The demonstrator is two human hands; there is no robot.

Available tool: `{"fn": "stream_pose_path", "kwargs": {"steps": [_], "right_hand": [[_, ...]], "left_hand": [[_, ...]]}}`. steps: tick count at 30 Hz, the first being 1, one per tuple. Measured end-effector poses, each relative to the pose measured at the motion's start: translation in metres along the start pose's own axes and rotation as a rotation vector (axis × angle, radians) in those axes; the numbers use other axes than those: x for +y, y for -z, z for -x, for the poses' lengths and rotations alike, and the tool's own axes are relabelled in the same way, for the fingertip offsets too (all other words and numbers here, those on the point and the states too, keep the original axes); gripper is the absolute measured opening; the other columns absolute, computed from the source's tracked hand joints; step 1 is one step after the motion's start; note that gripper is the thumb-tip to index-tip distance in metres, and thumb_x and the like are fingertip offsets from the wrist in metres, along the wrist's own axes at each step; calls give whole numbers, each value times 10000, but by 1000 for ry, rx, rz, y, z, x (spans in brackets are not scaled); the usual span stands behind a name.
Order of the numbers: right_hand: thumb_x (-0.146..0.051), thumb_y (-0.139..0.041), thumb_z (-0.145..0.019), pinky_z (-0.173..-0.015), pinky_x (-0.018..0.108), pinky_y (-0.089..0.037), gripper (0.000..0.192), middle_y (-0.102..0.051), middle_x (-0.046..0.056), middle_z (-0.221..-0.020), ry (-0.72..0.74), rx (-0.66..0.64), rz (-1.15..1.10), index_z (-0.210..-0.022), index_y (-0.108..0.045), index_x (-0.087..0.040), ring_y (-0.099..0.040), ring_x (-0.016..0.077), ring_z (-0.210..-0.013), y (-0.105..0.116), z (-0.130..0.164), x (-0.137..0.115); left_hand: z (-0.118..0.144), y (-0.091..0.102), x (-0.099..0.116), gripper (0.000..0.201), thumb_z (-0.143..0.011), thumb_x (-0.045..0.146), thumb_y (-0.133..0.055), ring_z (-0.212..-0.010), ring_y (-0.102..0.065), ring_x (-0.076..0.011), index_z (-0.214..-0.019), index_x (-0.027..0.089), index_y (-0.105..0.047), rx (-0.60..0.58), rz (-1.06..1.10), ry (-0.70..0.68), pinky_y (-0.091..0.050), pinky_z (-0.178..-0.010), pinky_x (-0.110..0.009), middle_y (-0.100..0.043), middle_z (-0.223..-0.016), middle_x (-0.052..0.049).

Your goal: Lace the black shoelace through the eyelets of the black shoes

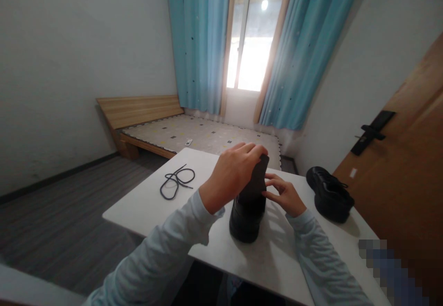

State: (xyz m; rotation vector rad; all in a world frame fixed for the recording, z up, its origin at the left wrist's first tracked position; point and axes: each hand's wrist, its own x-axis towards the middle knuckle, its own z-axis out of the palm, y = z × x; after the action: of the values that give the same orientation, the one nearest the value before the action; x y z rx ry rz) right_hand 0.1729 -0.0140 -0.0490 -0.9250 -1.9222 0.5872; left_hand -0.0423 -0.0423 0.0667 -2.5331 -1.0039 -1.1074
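Observation:
A black shoe (245, 220) stands on the white table with its heel towards me. From its opening rises a dark flap (255, 179); whether it is the tongue or an insole I cannot tell. My left hand (238, 170) grips this flap at its upper end, the fingers curled over the far side. On the right, my right hand (285, 196) has thumb and fingers apart, their tips at the edge of the flap and shoe. To the left, a loose dark shoelace (177, 181) lies in loops on the table.
Another black shoe (330, 194) rests at the right side of the white table (138, 209), near a wooden door (398, 172). Beyond the table stands a bed (214, 133) with a small white object (188, 142) on it. Blue curtains (200, 43) flank the window.

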Motion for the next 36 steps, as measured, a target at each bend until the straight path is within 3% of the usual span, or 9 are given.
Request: {"fn": "stream_pose_path", "kwargs": {"steps": [3, 7, 14, 18, 21, 25, 29, 33, 36], "right_hand": [[-304, -718, -682, -774, 357, -471, 115, -612, 46, -868, 26, 142, 25, -748, -683, -217, -577, 191, -835, -5, -1, -7], [-276, -720, -679, -533, 261, -379, 86, -434, -37, -582, 28, 304, 62, -733, -695, -214, -422, 106, -552, -11, 0, -19], [-217, -722, -673, -500, 250, -329, 64, -427, -43, -559, 96, 414, -62, -734, -702, -221, -391, 93, -536, -11, 1, -42], [-194, -726, -665, -495, 256, -331, 70, -470, -27, -581, 143, 403, -111, -726, -704, -222, -415, 101, -551, -1, 5, -52], [-175, -720, -674, -501, 251, -329, 121, -471, -31, -592, 198, 470, -78, -775, -711, -241, -416, 98, -555, 8, 8, -55], [-207, -713, -687, -543, 262, -353, 123, -480, -35, -591, 201, 594, 192, -805, -714, -241, -435, 101, -554, 14, 7, -49], [-227, -673, -727, -657, 293, -388, 70, -561, -21, -615, 189, 634, 546, -786, -710, -220, -489, 117, -587, 13, 3, -33], [-230, -648, -753, -684, 295, -377, 67, -594, -22, -612, 200, 693, 701, -785, -702, -206, -508, 118, -575, 9, 2, -18], [-236, -642, -766, -711, 303, -360, 66, -607, -19, -618, 251, 712, 822, -776, -703, -214, -527, 123, -595, 6, 4, -11]], "left_hand": [[-5, -3, -16, 152, -849, 171, -495, -893, -574, -147, -948, 199, -608, 124, 186, 56, -439, -792, -266, -656, -936, -13], [-7, 1, -30, 138, -809, 218, -563, -830, -591, -129, -915, 197, -649, 169, 428, 84, -435, -723, -242, -682, -889, -5], [-1, 20, -20, 158, -781, 261, -592, -796, -601, -130, -892, 185, -674, 220, 652, 78, -440, -700, -249, -688, -851, -22], [0, 26, -15, 154, -782, 270, -600, -805, -603, -128, -893, 190, -670, 257, 738, 51, -449, -702, -244, -681, -858, -20], [2, 27, -17, 145, -786, 275, -604, -824, -601, -128, -890, 196, -666, 258, 775, 32, -454, -718, -248, -675, -867, -20], [12, 23, -24, 104, -779, 249, -619, -863, -599, -138, -848, 197, -676, 151, 763, -2, -458, -789, -280, -664, -894, -33], [28, 11, -32, 95, -759, 189, -630, -1002, -572, -164, -823, 207, -698, -96, 739, -16, -427, -906, -307, -625, -1058, -50], [42, -11, -43, 308, -800, 49, -446, -1115, -527, -169, -856, 203, -706, -269, 808, 55, -392, -969, -314, -556, -1227, -44], [48, -27, -52, 357, -792, 32, -377, -1115, -531, -188, -817, 164, -708, -317, 932, 144, -395, -966, -334, -573, -1221, -67]]}}
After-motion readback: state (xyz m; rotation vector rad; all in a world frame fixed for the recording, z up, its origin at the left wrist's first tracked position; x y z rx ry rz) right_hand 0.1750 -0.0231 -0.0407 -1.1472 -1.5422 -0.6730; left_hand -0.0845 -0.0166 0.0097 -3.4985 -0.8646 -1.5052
